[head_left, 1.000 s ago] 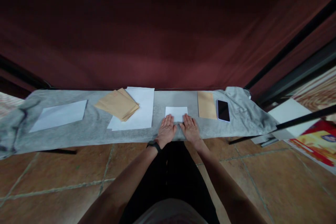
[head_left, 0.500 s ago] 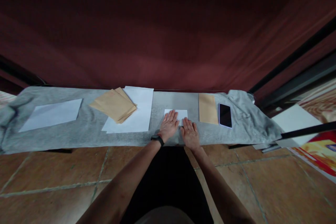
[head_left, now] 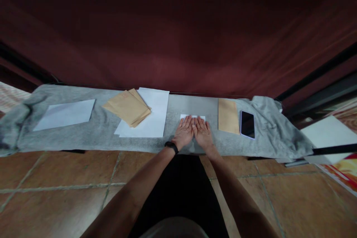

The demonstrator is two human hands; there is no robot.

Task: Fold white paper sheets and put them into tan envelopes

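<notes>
Since the earlier frame, the right hand (head_left: 203,134) has advanced toward 12 o'clock and closed the gap to the left hand (head_left: 183,134); the two now lie side by side.

Reference: the small white paper rectangle is the clock centre; 12 o'clock points away from the wearer.

Nearest, at 6 o'clock, black trousers (head_left: 181,189) stand over brown floor tiles (head_left: 69,208). A black wristband (head_left: 171,147) encircles the left wrist.

Both hands are flat, palms down, fingers extended, gripping nothing. They rest on the small white paper rectangle (head_left: 193,115), located at the near middle of the long table draped in grey cloth (head_left: 192,104). Only its far strip and corners show; the rest is hidden, so any fold or marking cannot be made out.

At 3 o'clock, just beside the right hand, lies a flat tan paper envelope (head_left: 228,116), followed by a dark-screened phone with a lilac edge (head_left: 247,124). At 9 o'clock, fanned tan paper envelopes (head_left: 128,108) partly cover large white paper sheets (head_left: 157,113); their count is unclear. Farther along 9 o'clock is a separate white sheet (head_left: 67,113).

Beyond, at 12 o'clock, a dark red backdrop (head_left: 178,52) fades into shadow. At 4 o'clock, a red-and-yellow printed panel (head_left: 348,171) is cut off by the frame.
</notes>
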